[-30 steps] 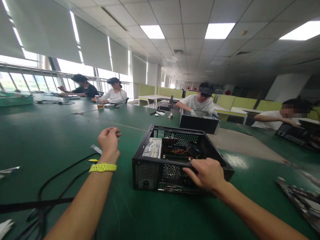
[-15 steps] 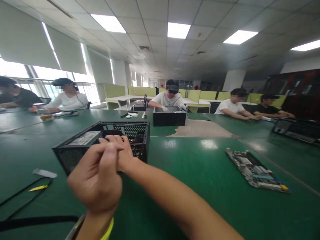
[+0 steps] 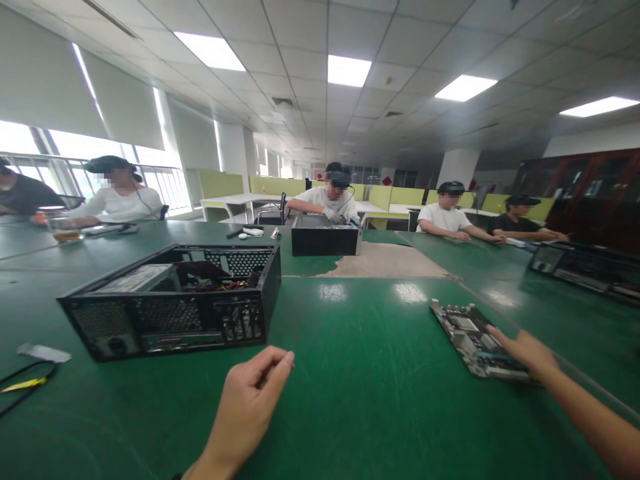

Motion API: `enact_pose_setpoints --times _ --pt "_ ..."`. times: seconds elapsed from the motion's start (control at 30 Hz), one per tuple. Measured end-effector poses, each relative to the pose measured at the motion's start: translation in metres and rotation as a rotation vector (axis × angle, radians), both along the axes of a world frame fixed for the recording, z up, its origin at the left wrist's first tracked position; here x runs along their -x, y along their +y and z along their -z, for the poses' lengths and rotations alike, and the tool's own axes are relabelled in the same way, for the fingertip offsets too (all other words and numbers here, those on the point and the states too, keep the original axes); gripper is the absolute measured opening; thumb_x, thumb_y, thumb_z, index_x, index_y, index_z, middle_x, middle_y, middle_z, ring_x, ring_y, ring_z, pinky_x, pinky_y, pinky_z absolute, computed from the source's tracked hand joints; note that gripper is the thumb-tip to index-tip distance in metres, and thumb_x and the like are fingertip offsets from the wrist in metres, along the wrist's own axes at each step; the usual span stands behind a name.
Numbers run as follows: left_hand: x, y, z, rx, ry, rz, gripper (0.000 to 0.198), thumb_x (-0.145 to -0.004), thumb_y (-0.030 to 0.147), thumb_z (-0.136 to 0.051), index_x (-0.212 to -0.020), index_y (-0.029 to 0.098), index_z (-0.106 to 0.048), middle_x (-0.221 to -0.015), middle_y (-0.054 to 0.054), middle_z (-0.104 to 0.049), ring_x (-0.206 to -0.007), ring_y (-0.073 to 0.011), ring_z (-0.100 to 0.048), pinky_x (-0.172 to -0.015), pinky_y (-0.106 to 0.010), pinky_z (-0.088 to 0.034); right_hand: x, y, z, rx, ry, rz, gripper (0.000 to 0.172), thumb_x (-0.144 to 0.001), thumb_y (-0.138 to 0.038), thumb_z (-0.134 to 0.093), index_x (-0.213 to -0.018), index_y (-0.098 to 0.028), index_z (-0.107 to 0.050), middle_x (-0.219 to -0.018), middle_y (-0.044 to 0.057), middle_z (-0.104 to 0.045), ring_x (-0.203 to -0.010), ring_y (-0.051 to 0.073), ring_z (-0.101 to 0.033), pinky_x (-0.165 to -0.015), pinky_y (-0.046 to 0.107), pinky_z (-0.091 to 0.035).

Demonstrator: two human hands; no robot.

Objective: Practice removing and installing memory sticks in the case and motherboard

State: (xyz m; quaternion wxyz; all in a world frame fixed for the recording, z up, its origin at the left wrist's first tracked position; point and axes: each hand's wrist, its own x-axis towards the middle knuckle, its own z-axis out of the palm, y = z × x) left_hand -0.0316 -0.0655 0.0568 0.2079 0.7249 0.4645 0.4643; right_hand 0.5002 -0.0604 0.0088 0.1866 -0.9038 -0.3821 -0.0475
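Observation:
An open black computer case (image 3: 175, 303) lies on the green table (image 3: 350, 373) at the left, with cables and a drive showing inside. A bare circuit board (image 3: 470, 337) lies flat on the table at the right. My right hand (image 3: 525, 350) reaches out to the board's near right edge, fingers stretched and touching it. My left hand (image 3: 245, 410) hovers low over the table in front of the case, loosely curled, with nothing visible in it.
A second black case (image 3: 325, 240) stands farther back, with a person working at it. Other people sit along the left and right sides. Black cables (image 3: 20, 383) and a small yellow piece lie at the left edge. Another dark case (image 3: 590, 270) rests far right.
My right hand left the case and moved right to the circuit board. My left hand dropped lower and apart from the right. The view swung right.

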Motion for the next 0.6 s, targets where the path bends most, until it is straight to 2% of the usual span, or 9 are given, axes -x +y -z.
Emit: enact_pose_setpoints --times 0.1,0.17,0.27,0.37,0.47,0.53,0.6 --pt "0.003 -0.004 0.004 0.005 0.033 -0.026 0.036 -0.083 0.046 -0.049 -0.064 0.018 -0.061 -0.06 0.001 -0.059 -0.056 -0.0134 -0.053 -0.051 -0.02 -0.04 -0.026 0.006 0.04 0.037 0.117 0.03 0.086 -0.078 -0.069 -0.033 -0.122 0.001 -0.054 -0.106 0.035 -0.061 -0.097 0.044 -0.061 -0.071 0.051 -0.049" --pt "0.008 -0.007 0.006 0.008 0.054 -0.043 0.036 -0.084 0.046 -0.048 -0.065 0.019 -0.062 -0.06 0.001 -0.059 -0.056 -0.0134 -0.053 -0.052 -0.02 -0.041 -0.033 0.015 0.056 0.035 0.124 -0.003 0.087 -0.078 -0.07 -0.03 -0.126 -0.001 -0.052 -0.11 0.034 -0.06 -0.099 0.046 -0.059 -0.073 0.052 -0.047" --pt "0.018 -0.009 0.01 0.021 0.088 -0.06 0.037 -0.085 0.047 -0.046 -0.066 0.019 -0.062 -0.06 0.002 -0.058 -0.056 -0.0137 -0.053 -0.053 -0.02 -0.041 -0.041 0.024 0.068 0.035 0.098 -0.125 0.084 -0.08 -0.069 -0.029 -0.127 -0.003 -0.051 -0.109 0.034 -0.06 -0.096 0.045 -0.061 -0.074 0.049 -0.046" --pt "0.027 -0.008 0.014 0.05 0.094 -0.078 0.037 -0.086 0.048 -0.046 -0.067 0.019 -0.061 -0.061 0.002 -0.057 -0.057 -0.0141 -0.053 -0.054 -0.021 -0.041 -0.043 0.036 0.071 0.015 0.083 -0.243 0.082 -0.078 -0.066 -0.037 -0.131 -0.004 -0.048 -0.113 0.03 -0.06 -0.098 0.041 -0.061 -0.079 0.045 -0.047" --pt "0.026 -0.006 0.016 0.081 0.097 -0.063 0.038 -0.087 0.047 -0.044 -0.068 0.019 -0.059 -0.062 0.002 -0.057 -0.059 -0.0139 -0.052 -0.055 -0.021 -0.039 -0.014 0.051 0.07 -0.031 0.079 -0.435 0.077 -0.075 -0.061 -0.047 -0.13 -0.007 -0.05 -0.119 0.022 -0.06 -0.106 0.036 -0.058 -0.09 0.042 -0.044" --pt "0.019 -0.004 0.014 0.094 0.123 -0.02 0.037 -0.088 0.046 -0.042 -0.07 0.018 -0.059 -0.061 0.002 -0.055 -0.057 -0.0131 -0.05 -0.055 -0.021 -0.038 0.028 0.057 0.064 -0.054 0.098 -0.652 0.071 -0.075 -0.057 -0.05 -0.129 -0.011 -0.052 -0.122 0.018 -0.06 -0.111 0.032 -0.055 -0.097 0.039 -0.04" --pt "0.008 -0.002 0.011 0.102 0.175 0.025 0.036 -0.09 0.044 -0.041 -0.072 0.018 -0.06 -0.059 0.003 -0.053 -0.055 -0.0125 -0.047 -0.054 -0.022 -0.036 0.085 0.054 0.054 -0.05 0.142 -0.875 0.066 -0.077 -0.053 -0.052 -0.129 -0.013 -0.052 -0.125 0.015 -0.058 -0.114 0.03 -0.052 -0.1 0.039 -0.037"
